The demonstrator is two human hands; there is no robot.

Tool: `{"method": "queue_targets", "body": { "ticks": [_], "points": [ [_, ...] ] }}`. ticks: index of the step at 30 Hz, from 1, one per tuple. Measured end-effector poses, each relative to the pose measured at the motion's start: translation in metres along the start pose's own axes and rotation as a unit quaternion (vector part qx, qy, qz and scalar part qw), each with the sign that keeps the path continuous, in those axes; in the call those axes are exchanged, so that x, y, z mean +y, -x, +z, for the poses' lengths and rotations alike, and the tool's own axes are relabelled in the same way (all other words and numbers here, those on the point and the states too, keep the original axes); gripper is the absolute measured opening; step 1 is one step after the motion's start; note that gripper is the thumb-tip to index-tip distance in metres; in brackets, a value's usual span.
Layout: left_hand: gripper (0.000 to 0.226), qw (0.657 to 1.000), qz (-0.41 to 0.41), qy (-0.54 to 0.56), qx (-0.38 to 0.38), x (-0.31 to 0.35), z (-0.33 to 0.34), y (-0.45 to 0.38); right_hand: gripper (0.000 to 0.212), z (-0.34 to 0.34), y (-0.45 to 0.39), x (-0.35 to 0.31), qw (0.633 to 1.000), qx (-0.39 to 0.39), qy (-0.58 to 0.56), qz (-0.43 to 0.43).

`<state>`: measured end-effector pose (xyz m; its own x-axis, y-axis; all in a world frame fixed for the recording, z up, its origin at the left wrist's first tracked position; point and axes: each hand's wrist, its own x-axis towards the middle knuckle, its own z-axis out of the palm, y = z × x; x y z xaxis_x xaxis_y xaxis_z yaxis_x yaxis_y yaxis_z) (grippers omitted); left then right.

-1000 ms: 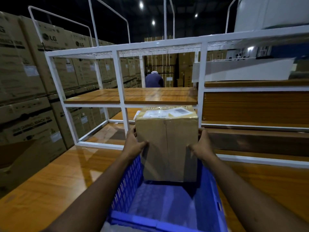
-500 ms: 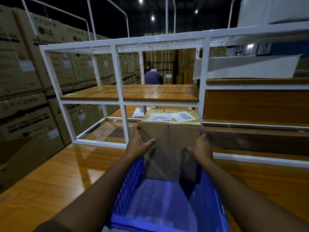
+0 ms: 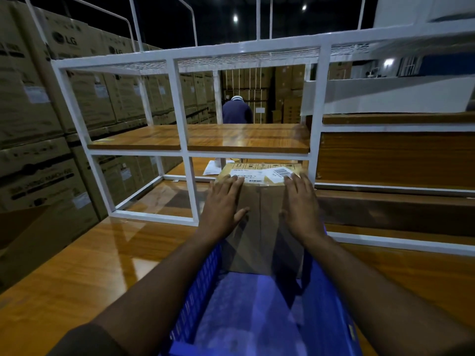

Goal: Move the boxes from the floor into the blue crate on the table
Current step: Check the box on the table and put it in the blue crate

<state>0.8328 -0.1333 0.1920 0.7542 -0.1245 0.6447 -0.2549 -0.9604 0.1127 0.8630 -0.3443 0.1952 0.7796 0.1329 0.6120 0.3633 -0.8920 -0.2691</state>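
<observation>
The tall brown cardboard box [image 3: 259, 222] is standing upright at the far end of the blue plastic crate [image 3: 198, 299] on the glossy wooden bench [image 3: 84, 268]. The left hand [image 3: 222, 204] and right hand [image 3: 302, 204] are lying flat against it, fingers straight and gripping nothing, probably to steady it.

Box [image 3: 259, 227] upright in crate [image 3: 198, 299] on table [image 3: 77, 273], at far end, shelf rack [image 3: 180, 98] behind

Matt brown cardboard on the box [image 3: 259, 227], white paper labels [image 3: 246, 173] stuck on top. Blue moulded plastic for the crate [image 3: 203, 286], side wall perforated. Counter [image 3: 77, 273] is glossy varnished wood, catching reflections. White painted metal shelf frame [image 3: 180, 104], glossy wooden boards.
</observation>
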Motion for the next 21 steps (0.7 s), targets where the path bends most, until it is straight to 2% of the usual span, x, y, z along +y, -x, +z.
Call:
{"method": "queue_targets", "body": {
  "ticks": [7, 14, 17, 21],
  "points": [
    [0.08, 0.999, -0.015, 0.01, 0.032, 0.002, 0.014, 0.001, 0.083, 0.0, 0.001, 0.001, 0.999, 0.008, 0.05, -0.015],
    [0.088, 0.999, -0.025, 0.009, -0.025, 0.003, 0.002, -0.003, 0.089, -0.009, -0.002, 0.0, 0.993, -0.047, 0.106, -0.026],
    [0.093, 0.998, -0.045, 0.03, -0.034, 0.007, -0.01, 0.001, 0.086, -0.014, 0.007, -0.008, 0.996, 0.01, 0.07, -0.049],
    [0.092, 0.996, -0.077, 0.033, 0.001, 0.01, -0.024, 0.025, 0.067, -0.016, 0.034, -0.03, 0.991, 0.081, 0.005, -0.111]
  ]
}}
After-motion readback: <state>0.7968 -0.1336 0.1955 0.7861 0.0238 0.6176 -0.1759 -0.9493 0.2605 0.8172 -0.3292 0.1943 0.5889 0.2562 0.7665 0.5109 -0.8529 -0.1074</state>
